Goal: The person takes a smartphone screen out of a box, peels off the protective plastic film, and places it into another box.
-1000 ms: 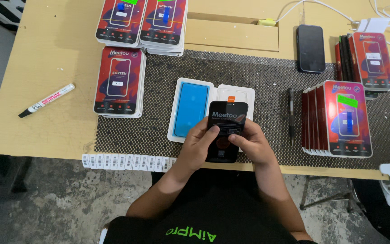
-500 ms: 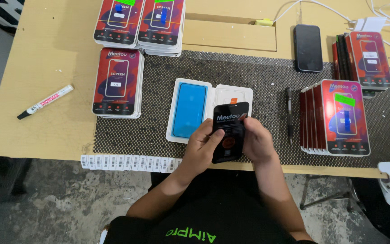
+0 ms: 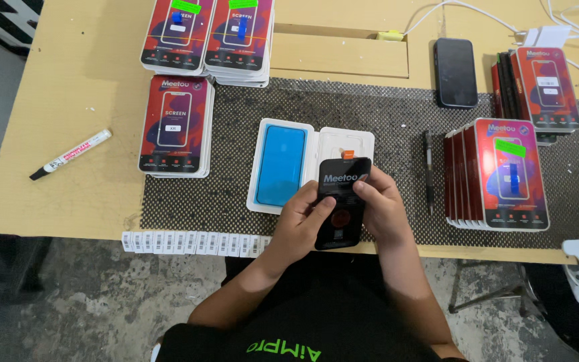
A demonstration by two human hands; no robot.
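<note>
Two hands, left hand [image 3: 303,218] and right hand [image 3: 380,204], grip black phone screen [image 3: 341,201] above open white tray [image 3: 306,164] on tabletop [image 3: 68,87].

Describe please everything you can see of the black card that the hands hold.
The black card is a flat, glossy rectangle, phone-sized, with light lettering near its top and a red round mark lower down. It is held lengthwise, slightly tilted, above the table's near edge, partly over the open white tray. The left hand grips its left side with the thumb on its face; the right hand holds its right edge.
</note>
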